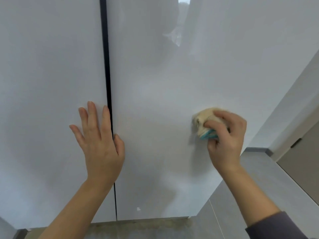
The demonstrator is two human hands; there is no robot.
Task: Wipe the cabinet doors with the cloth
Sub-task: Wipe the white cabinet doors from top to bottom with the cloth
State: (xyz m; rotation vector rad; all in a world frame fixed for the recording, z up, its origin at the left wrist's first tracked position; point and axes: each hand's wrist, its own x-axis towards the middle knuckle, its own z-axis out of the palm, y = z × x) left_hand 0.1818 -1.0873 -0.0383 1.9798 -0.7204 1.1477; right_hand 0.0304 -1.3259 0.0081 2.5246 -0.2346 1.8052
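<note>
The light is soft and even, with a bright reflection glaring on the glossy right door well above the right hand's fingers. A faint shadow lies just left of them. The cloth they grip is blurred, and straight lines bow slightly.

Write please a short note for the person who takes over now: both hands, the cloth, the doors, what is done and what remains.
Left hand: open, flat on the left door beside the dark gap, thumb across the gap.
Right hand: fingers curled round the cloth, pressing it on the right door toward its right side.
Done: cannot tell which areas are already wiped.
Left: wipe both doors; a small white speck shows low on the right door.
</note>
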